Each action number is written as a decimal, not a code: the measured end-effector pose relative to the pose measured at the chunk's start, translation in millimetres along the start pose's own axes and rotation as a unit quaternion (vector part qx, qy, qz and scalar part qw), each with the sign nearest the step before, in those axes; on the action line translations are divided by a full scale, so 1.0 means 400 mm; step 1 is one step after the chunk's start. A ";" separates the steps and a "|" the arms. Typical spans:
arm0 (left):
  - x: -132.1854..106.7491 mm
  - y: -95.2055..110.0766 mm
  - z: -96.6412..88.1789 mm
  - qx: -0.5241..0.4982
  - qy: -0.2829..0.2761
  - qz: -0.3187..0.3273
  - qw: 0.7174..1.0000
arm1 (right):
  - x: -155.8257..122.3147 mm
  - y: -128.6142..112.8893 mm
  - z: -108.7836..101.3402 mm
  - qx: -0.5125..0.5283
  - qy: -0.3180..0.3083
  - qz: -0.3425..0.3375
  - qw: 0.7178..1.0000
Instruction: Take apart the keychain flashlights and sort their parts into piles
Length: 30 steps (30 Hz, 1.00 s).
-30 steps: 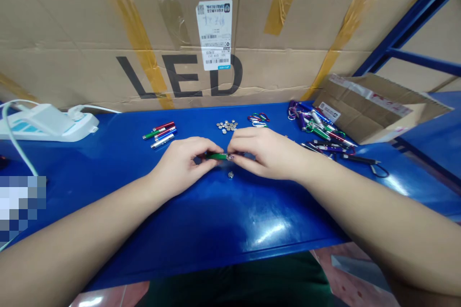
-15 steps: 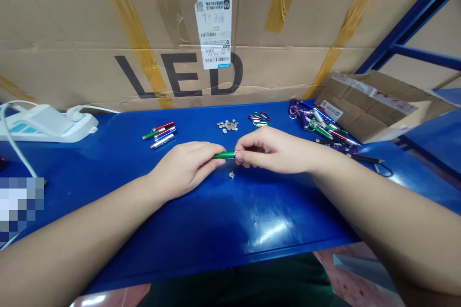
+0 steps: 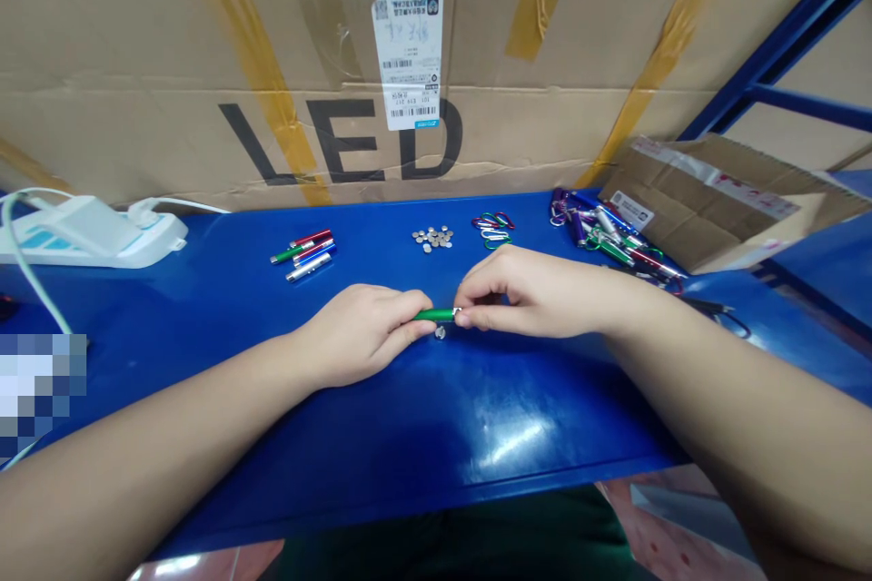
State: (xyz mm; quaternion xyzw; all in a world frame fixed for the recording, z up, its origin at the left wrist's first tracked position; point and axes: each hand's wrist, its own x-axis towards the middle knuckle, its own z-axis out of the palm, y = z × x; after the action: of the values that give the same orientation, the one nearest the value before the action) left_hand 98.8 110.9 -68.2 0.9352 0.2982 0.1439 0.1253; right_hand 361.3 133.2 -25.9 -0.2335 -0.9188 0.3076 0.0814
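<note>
My left hand (image 3: 364, 333) is closed around one end of a slim green penlight (image 3: 434, 315), which lies level above the table. At its silver right end, the thumb and fingers of my right hand (image 3: 521, 295) pinch it. A small silver metal piece (image 3: 440, 334) lies on the table just below the penlight; its exact kind is too small to tell. Beyond my hands sits a cluster of button cells (image 3: 436, 238), with several coloured carabiners (image 3: 496, 222) to their right.
Several red, green, blue and silver penlights (image 3: 310, 261) lie at the back left, near a white power strip (image 3: 150, 241). Toward the right are a pile of keychain penlights (image 3: 609, 236) and an open cardboard box (image 3: 688, 209). A large carton (image 3: 170, 64) stands behind the blue table (image 3: 409, 436).
Both hands and the green penlight have come slightly nearer and to the right, bringing the penlight close above the small silver piece. More of its silver end shows by my right fingertips.
</note>
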 end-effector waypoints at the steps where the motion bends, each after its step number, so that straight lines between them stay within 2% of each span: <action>1: 0.000 0.000 0.000 -0.004 -0.003 0.000 1.000 | -0.001 0.000 0.000 -0.002 0.000 -0.001 1.000; 7: 0.000 -0.003 -0.004 -0.033 -0.037 -0.010 0.999 | 0.000 -0.004 0.003 -0.021 0.006 -0.010 1.000; 12: 0.004 -0.004 -0.013 -0.086 -0.045 -0.026 0.995 | 0.004 -0.009 0.012 -0.066 0.044 -0.048 0.996; 14: 0.006 -0.006 -0.017 -0.101 -0.039 -0.034 0.994 | 0.006 -0.010 0.018 -0.129 0.068 -0.072 0.987; 18: 0.010 -0.011 -0.023 -0.167 -0.027 -0.068 0.983 | 0.007 -0.007 0.022 -0.285 0.105 -0.118 0.945; 20: 0.011 -0.014 -0.022 -0.197 -0.017 -0.081 0.977 | 0.009 -0.004 0.021 -0.293 0.121 -0.117 0.941; 22: 0.010 -0.017 -0.020 -0.182 0.003 -0.074 0.981 | 0.014 -0.002 0.021 -0.228 0.128 -0.081 0.962; 25: 0.006 -0.025 -0.014 -0.099 0.062 -0.038 0.992 | 0.026 -0.001 0.029 -0.029 0.115 0.026 0.993; 28: 0.000 -0.033 -0.012 -0.020 0.120 0.002 0.993 | 0.039 -0.002 0.041 0.194 0.091 0.102 0.971; 30: -0.004 -0.035 -0.013 0.015 0.135 0.022 0.990 | 0.043 -0.004 0.044 0.272 0.073 0.118 0.952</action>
State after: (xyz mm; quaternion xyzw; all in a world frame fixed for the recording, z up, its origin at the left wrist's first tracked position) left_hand 88.6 121.8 -68.1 0.9154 0.2935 0.2674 0.0666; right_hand 340.4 130.8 -38.8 -0.3309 -0.7576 0.5356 0.1724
